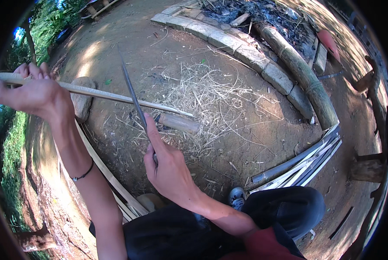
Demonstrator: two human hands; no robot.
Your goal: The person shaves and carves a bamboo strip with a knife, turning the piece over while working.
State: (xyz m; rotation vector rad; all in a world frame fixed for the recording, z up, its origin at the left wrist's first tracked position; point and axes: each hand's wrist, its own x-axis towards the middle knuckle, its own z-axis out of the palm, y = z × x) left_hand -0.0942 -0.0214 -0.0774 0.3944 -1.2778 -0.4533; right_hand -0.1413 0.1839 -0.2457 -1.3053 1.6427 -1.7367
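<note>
Ground (246,158): brown bare earth, sunlit in patches.

Kerb (228,42), curved, of pale blocks, bordering a bed of dark ash (222,12) in the upper part of the view.

Bamboo pole (304,78), thick, running from the ash over the kerb to the right.

Trousers (285,208), dark, on the person's bent legs along the lower edge.

Split bamboo, two lots: one bundle (304,160) on the ground near the right knee; a few long pieces (118,186) beside the left forearm.

Shavings (202,95), pale and curled, in a loose tangle at the centre.

Held strip (107,95), long, slim and pale, reaching from the upper left to the shavings, its free end above a short section.

Left hand (42,93): fingers curled round the strip near its outer end.

Right hand (170,171): closed about the handle of a knife, thumb lying along its upper side.

Knife (130,86): long narrow dark blade, crossing the strip; whether the edge touches it cannot be told.

Stone (82,106), rounded, behind the strip.

Short section (180,123), cylindrical, lying beside the shavings.

Shoe (237,197), grey, laced.

Wristband (84,174), dark cord, left wrist.
</note>
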